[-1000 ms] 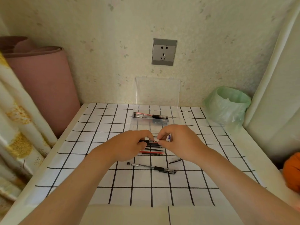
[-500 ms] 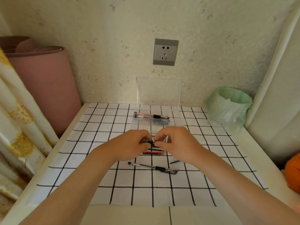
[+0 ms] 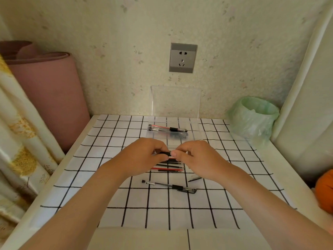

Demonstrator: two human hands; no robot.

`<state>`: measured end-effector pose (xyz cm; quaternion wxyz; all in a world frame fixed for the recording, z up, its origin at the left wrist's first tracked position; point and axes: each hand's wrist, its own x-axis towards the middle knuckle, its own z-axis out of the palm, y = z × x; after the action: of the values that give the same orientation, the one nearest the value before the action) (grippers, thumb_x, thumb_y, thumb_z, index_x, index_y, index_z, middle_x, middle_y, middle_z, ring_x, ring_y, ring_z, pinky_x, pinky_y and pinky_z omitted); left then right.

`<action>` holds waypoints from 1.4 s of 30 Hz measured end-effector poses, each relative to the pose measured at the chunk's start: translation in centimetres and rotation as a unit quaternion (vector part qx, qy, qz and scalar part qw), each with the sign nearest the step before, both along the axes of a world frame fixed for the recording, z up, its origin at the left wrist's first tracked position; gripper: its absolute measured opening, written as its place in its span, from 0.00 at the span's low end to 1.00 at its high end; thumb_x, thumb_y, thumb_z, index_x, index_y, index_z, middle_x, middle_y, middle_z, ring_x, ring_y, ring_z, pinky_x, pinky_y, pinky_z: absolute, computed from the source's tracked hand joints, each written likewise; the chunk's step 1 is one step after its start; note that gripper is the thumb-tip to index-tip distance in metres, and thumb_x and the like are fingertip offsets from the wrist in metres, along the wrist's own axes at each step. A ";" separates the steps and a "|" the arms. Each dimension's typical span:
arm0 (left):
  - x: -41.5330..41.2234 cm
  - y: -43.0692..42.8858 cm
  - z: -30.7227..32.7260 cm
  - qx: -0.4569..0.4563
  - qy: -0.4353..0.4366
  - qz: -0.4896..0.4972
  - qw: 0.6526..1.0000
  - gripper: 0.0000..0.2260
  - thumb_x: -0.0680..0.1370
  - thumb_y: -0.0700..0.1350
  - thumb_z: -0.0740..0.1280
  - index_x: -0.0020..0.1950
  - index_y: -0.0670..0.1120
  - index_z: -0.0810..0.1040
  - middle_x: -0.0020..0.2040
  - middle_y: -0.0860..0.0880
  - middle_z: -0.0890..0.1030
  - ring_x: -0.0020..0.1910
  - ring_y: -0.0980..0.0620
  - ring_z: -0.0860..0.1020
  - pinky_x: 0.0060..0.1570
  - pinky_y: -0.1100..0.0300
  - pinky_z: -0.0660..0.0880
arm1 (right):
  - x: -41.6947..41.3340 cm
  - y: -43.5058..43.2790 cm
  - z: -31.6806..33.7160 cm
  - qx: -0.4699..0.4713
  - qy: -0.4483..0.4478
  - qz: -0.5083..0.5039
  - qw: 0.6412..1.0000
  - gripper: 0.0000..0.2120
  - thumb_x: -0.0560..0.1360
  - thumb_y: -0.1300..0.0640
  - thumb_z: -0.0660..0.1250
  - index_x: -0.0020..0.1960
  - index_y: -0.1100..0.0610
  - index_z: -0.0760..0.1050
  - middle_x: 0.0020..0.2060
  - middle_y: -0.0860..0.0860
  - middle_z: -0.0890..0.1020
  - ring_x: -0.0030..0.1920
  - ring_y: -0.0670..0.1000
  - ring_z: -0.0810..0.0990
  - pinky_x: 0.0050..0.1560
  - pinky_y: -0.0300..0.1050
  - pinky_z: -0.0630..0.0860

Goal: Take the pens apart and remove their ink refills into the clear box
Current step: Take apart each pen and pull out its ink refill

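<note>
My left hand [image 3: 144,156] and my right hand [image 3: 196,157] meet above the middle of the checked cloth, each gripping an end of one pen [image 3: 166,153] with a black grip; most of the pen is hidden by fingers. Below the hands lie several thin loose refills [image 3: 167,168], red and black. A whole black pen [image 3: 169,186] lies nearer to me. The clear box [image 3: 194,136] stands behind the hands with its lid raised against the wall, and pens [image 3: 167,128] lie at its far side.
A small dark pen part [image 3: 194,179] lies right of the refills. A bin with a green bag [image 3: 252,118] stands at the back right, a rolled pink mat [image 3: 45,91] at the left, an orange object [image 3: 324,190] at the right edge.
Both hands have kept hold of the same pen and stayed close together; the fingers have shifted slightly along it. The view has tipped a little.
</note>
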<state>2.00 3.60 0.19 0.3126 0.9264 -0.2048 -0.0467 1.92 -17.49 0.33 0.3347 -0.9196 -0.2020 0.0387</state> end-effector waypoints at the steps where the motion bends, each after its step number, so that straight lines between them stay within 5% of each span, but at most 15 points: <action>1: 0.0 0.0 0.0 -0.001 -0.001 -0.002 1.000 0.05 0.78 0.53 0.68 0.52 0.59 0.82 0.44 0.61 0.81 0.45 0.64 0.77 0.44 0.68 0.72 | 0.0 -0.1 0.1 -0.006 -0.001 0.001 1.000 0.11 0.76 0.41 0.66 0.54 0.44 0.81 0.40 0.40 0.80 0.33 0.33 0.74 0.37 0.35 0.67; 8: 0.2 -0.2 -0.2 -0.002 -0.001 -0.009 1.000 0.05 0.78 0.50 0.69 0.51 0.57 0.82 0.43 0.61 0.80 0.44 0.64 0.77 0.46 0.67 0.72 | 0.1 -0.2 0.2 -0.012 -0.027 -0.012 0.999 0.03 0.74 0.47 0.71 0.44 0.44 0.78 0.37 0.38 0.77 0.33 0.34 0.74 0.34 0.33 0.64; 12: 0.2 -0.2 -0.4 -0.002 -0.004 -0.013 1.000 0.05 0.78 0.50 0.68 0.52 0.56 0.82 0.42 0.60 0.80 0.43 0.64 0.77 0.44 0.66 0.72 | 0.1 -0.2 0.1 -0.040 -0.018 -0.003 0.999 0.11 0.78 0.41 0.62 0.48 0.46 0.80 0.39 0.41 0.78 0.37 0.38 0.73 0.39 0.39 0.68; 15: 0.3 -0.3 -0.4 -0.010 0.000 -0.011 1.000 0.05 0.78 0.51 0.68 0.51 0.57 0.82 0.43 0.59 0.81 0.44 0.62 0.77 0.45 0.65 0.73 | -0.1 -0.3 0.3 -0.038 -0.027 0.000 0.999 0.07 0.74 0.42 0.69 0.49 0.43 0.78 0.42 0.38 0.79 0.38 0.33 0.73 0.38 0.34 0.66; 18: 0.2 -0.3 -0.4 -0.009 -0.001 -0.013 1.000 0.04 0.78 0.50 0.69 0.50 0.58 0.82 0.42 0.60 0.80 0.43 0.64 0.76 0.43 0.69 0.69 | -0.2 -0.2 0.3 -0.050 -0.044 -0.009 0.998 0.05 0.73 0.46 0.71 0.45 0.43 0.76 0.33 0.37 0.74 0.36 0.30 0.72 0.34 0.33 0.62; 24: 0.1 -0.2 -0.4 0.011 -0.010 -0.007 1.000 0.05 0.78 0.51 0.68 0.52 0.58 0.82 0.44 0.60 0.81 0.44 0.64 0.77 0.43 0.68 0.71 | 0.0 -0.1 0.1 -0.057 -0.021 0.006 0.998 0.13 0.78 0.41 0.62 0.48 0.48 0.81 0.39 0.44 0.80 0.35 0.42 0.75 0.37 0.42 0.71; 29: 0.2 -0.2 -0.3 0.025 -0.031 -0.002 0.999 0.05 0.77 0.53 0.68 0.52 0.60 0.82 0.42 0.63 0.79 0.43 0.68 0.75 0.39 0.70 0.67 | -0.1 -0.3 0.4 -0.045 -0.036 -0.006 0.998 0.03 0.73 0.47 0.71 0.45 0.43 0.77 0.33 0.36 0.75 0.35 0.32 0.73 0.34 0.34 0.65; 35: 0.1 -0.2 -0.3 0.018 -0.028 -0.007 0.999 0.06 0.77 0.53 0.68 0.53 0.60 0.82 0.44 0.61 0.80 0.46 0.64 0.77 0.46 0.66 0.74 | -0.1 -0.3 0.3 -0.059 -0.007 0.011 0.998 0.12 0.79 0.43 0.62 0.50 0.48 0.81 0.40 0.45 0.80 0.36 0.42 0.75 0.38 0.44 0.73; 42: 0.3 -0.3 -0.6 -0.001 -0.019 -0.012 1.000 0.06 0.78 0.51 0.68 0.53 0.58 0.82 0.43 0.60 0.80 0.45 0.64 0.77 0.47 0.66 0.74 | 0.0 -0.2 0.3 -0.064 -0.053 -0.007 0.997 0.04 0.75 0.45 0.69 0.47 0.43 0.80 0.39 0.37 0.78 0.35 0.37 0.73 0.38 0.36 0.67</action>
<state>2.25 3.27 -0.36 0.3094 0.9241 -0.2219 -0.0326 1.89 -17.70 0.62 0.2642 -0.9413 -0.2101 0.0008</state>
